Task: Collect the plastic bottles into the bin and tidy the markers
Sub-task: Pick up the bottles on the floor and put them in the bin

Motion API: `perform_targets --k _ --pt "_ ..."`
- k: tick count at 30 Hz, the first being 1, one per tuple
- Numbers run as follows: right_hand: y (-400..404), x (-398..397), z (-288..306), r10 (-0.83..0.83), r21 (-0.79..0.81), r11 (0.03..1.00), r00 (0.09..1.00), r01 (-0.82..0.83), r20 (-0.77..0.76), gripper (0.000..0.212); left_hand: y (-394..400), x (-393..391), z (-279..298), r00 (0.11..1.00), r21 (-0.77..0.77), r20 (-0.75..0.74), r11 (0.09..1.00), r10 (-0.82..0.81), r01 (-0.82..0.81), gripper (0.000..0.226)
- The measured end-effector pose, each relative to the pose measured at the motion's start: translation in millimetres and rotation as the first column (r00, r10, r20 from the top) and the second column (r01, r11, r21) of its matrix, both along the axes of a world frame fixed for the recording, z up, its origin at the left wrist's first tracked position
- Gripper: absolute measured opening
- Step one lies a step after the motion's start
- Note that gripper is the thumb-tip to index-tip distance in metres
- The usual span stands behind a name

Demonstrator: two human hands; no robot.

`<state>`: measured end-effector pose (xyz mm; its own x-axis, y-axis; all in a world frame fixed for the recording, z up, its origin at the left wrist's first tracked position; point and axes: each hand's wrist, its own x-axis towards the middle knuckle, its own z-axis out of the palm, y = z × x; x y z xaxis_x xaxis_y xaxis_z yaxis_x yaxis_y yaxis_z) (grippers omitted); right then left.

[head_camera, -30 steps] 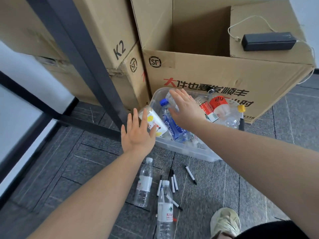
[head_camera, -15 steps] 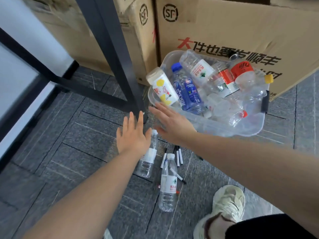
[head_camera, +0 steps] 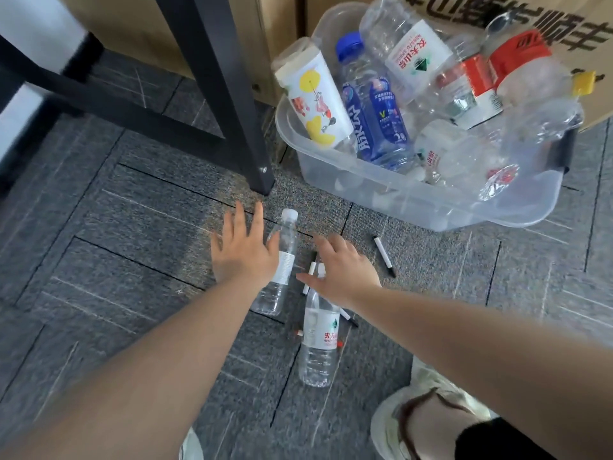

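Both hands lower now, left hand (head_camera: 243, 257) and right hand (head_camera: 341, 270) spread over floor bottles (head_camera: 280, 267), caps toward bin (head_camera: 431, 200).

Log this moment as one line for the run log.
left hand open over floor bottle | right hand open above markers | second bottle on carpet | bin holds bottles

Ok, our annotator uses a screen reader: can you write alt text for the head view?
Both open hands, left hand and right hand, reach down toward two clear water bottles and scattered markers lying on grey carpet. Beyond them, a clear plastic bin full of bottles stands against cardboard boxes.
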<state>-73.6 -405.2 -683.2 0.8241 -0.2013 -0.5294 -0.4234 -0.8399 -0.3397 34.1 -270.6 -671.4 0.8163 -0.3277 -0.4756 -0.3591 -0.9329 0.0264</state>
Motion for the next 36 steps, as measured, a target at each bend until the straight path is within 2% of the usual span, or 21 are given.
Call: perform_targets --k 5,7,10,13,17,23,31,36 --pt "24.0 -22.2 -16.7 -0.204 0.005 0.976 0.923 0.218 -0.326 0.105 5.4 -3.3 -12.2 1.0 0.003 0.013 1.0 -0.004 0.004 0.064" --pt "30.4 -24.3 -26.1 -0.236 0.023 0.963 0.886 0.267 -0.4 0.114 8.1 -5.0 -16.2 1.0 0.002 0.011 1.0 -0.015 0.015 0.064" --pt "39.2 -22.6 -35.4 -0.267 0.084 0.938 0.858 0.335 -0.438 0.11 11.1 -6.0 -19.8 1.0 0.006 0.004 1.0 -0.028 0.028 0.066" --pt "42.4 -16.5 -36.9 -0.369 0.122 0.887 0.843 0.445 -0.393 0.097 12.1 -5.6 -21.4 0.999 0.004 -0.012 1.0 -0.03 0.03 0.068" --pt "24.7 -2.7 -16.2 -0.354 0.067 0.925 0.914 0.373 -0.2 0.079 9.3 -6.9 -22.5 0.999 0.02 -0.029 0.999 -0.038 0.039 0.07" --pt "-19.1 15.1 17.7 -0.274 -0.029 0.961 0.961 0.274 -0.015 0.084 2.6 -10.8 -29.0 0.998 0.013 -0.054 0.999 -0.043 0.044 0.078" --pt "-22.0 15.4 18.7 -0.213 0.01 0.977 0.974 0.213 0.078 0.08 -1.1 -29.4 -47.7 0.981 -0.036 -0.19 0.999 0.025 -0.032 0.122" --pt "-17.7 7.1 29.9 -0.135 0.023 0.991 0.985 0.134 0.106 0.08 0.6 -32.6 -55.8 0.96 -0.039 -0.277 0.998 0.037 -0.05 0.113"
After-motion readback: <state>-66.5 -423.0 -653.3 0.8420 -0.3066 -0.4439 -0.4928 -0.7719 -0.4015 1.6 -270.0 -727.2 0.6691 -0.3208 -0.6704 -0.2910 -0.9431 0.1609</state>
